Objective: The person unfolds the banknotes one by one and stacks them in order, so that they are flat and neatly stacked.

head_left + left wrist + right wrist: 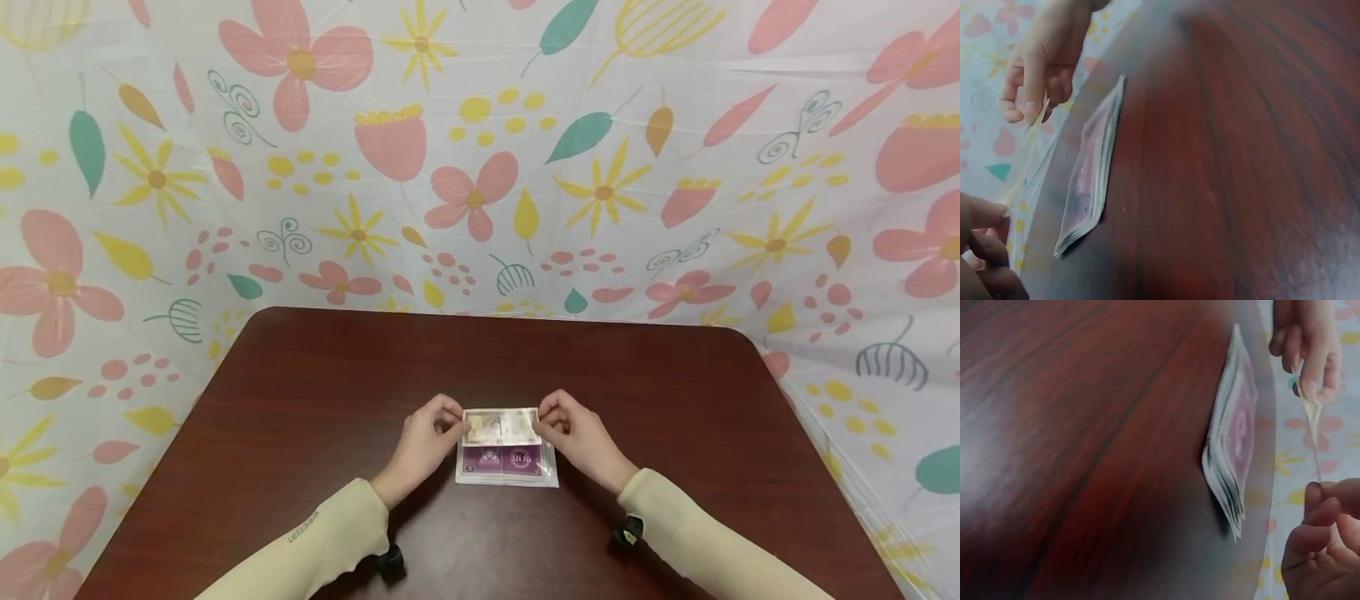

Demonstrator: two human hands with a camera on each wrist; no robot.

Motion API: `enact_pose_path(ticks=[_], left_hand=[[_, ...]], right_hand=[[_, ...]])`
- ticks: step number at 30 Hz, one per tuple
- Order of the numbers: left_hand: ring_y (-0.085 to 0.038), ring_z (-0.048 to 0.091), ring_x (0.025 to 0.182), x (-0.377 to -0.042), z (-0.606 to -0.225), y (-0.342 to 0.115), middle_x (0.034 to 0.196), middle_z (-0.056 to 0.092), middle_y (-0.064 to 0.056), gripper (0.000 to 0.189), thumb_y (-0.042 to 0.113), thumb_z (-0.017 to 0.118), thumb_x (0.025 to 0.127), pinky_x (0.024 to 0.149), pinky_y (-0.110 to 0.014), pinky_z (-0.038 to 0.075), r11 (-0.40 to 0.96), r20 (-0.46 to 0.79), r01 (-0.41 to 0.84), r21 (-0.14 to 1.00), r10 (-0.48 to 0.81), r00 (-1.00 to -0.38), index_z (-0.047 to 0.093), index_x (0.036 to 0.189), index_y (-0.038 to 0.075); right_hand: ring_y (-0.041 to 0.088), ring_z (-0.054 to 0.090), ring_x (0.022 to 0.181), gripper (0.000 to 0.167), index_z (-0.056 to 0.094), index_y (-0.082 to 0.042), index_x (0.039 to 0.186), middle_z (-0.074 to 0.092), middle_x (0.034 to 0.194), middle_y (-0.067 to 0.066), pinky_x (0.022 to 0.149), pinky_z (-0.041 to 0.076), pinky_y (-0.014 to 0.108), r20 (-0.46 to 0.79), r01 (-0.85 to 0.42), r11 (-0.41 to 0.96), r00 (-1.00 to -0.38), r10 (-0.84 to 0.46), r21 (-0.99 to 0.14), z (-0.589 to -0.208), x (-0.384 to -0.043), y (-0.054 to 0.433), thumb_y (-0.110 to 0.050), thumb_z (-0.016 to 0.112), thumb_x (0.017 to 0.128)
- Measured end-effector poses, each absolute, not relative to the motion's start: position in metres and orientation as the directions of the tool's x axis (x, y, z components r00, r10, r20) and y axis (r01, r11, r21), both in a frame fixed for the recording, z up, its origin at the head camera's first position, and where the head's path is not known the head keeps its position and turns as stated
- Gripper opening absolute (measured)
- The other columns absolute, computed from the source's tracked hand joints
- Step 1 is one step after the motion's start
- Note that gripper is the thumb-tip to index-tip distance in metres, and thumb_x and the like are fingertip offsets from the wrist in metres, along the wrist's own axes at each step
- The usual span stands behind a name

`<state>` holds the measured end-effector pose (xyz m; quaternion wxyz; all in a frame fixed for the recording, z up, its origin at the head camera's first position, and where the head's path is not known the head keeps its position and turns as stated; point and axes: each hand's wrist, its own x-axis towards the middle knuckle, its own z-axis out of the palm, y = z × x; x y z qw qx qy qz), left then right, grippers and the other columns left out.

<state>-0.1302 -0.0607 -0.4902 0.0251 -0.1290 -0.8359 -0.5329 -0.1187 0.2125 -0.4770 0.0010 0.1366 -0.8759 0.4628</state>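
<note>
A yellowish banknote point(501, 427) is stretched out flat between both hands, one at each short end. My left hand point(426, 442) pinches its left edge with thumb and fingers, and my right hand point(583, 440) pinches the right edge. Both wrist views show the banknote point(1020, 159) point(1312, 428) nearly edge-on, raised off the table. Just below it lies a thin stack of plastic sleeves point(506, 482) with a purple banknote point(517, 460) on top. The held note covers the upper part of that stack in the head view. Layered sleeve edges show in the wrist views.
The dark reddish-brown wooden table point(337, 358) has rounded far corners. Behind and beside it hangs a white cloth point(480, 108) printed with flowers and leaves. Dark straps with small black devices point(626, 533) sit at the wrists below the light sleeves.
</note>
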Motion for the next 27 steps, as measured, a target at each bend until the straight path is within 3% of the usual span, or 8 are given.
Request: enact_pose_path(ticks=[5, 10, 22, 27], left_hand=[[-0.004, 0.052, 0.062, -0.125, -0.489, -0.061, 0.081, 0.069, 0.009, 0.018, 0.011, 0.077, 0.094, 0.061, -0.027, 0.043, 0.538, 0.181, 0.331, 0.775, 0.312, -0.933, 0.060, 0.096, 0.017], [-0.002, 0.051, 0.061, -0.122, -0.488, -0.060, 0.078, 0.066, 0.013, 0.011, 0.010, 0.074, 0.094, 0.060, -0.026, 0.045, 0.616, 0.163, 0.399, 0.680, 0.403, -0.900, 0.066, 0.092, 0.018], [-0.001, 0.053, 0.064, -0.121, -0.496, -0.058, 0.082, 0.065, 0.009, 0.006, 0.011, 0.074, 0.096, 0.060, -0.025, 0.046, 0.666, 0.127, 0.441, 0.601, 0.466, -0.876, 0.072, 0.095, 0.017], [-0.003, 0.048, 0.061, -0.121, -0.494, -0.057, 0.078, 0.057, 0.008, 0.008, 0.012, 0.073, 0.097, 0.055, -0.025, 0.043, 0.688, 0.127, 0.472, 0.552, 0.490, -0.863, 0.072, 0.092, 0.018]], right_hand=[[0.001, 0.059, 0.073, 0.012, 0.068, -0.016, 0.096, 0.067, 0.082, -0.011, 0.066, 0.051, 0.024, 0.148, -0.350, 0.643, -0.926, -0.347, -0.681, -0.479, -0.109, 0.214, -0.005, 0.074, 0.094], [0.001, 0.061, 0.075, 0.011, 0.070, -0.014, 0.095, 0.068, 0.084, -0.010, 0.066, 0.052, 0.024, 0.115, -0.371, 0.670, -0.912, -0.394, -0.643, -0.481, -0.104, 0.213, -0.004, 0.074, 0.094], [-0.001, 0.056, 0.072, 0.009, 0.069, -0.013, 0.093, 0.066, 0.081, -0.009, 0.064, 0.050, 0.022, 0.076, -0.374, 0.713, -0.907, -0.413, -0.593, -0.487, -0.101, 0.206, -0.004, 0.072, 0.094], [0.002, 0.057, 0.073, 0.010, 0.069, -0.011, 0.093, 0.064, 0.083, -0.007, 0.064, 0.050, 0.023, 0.100, -0.402, 0.743, -0.903, -0.417, -0.535, -0.486, -0.098, 0.202, -0.002, 0.073, 0.093]])
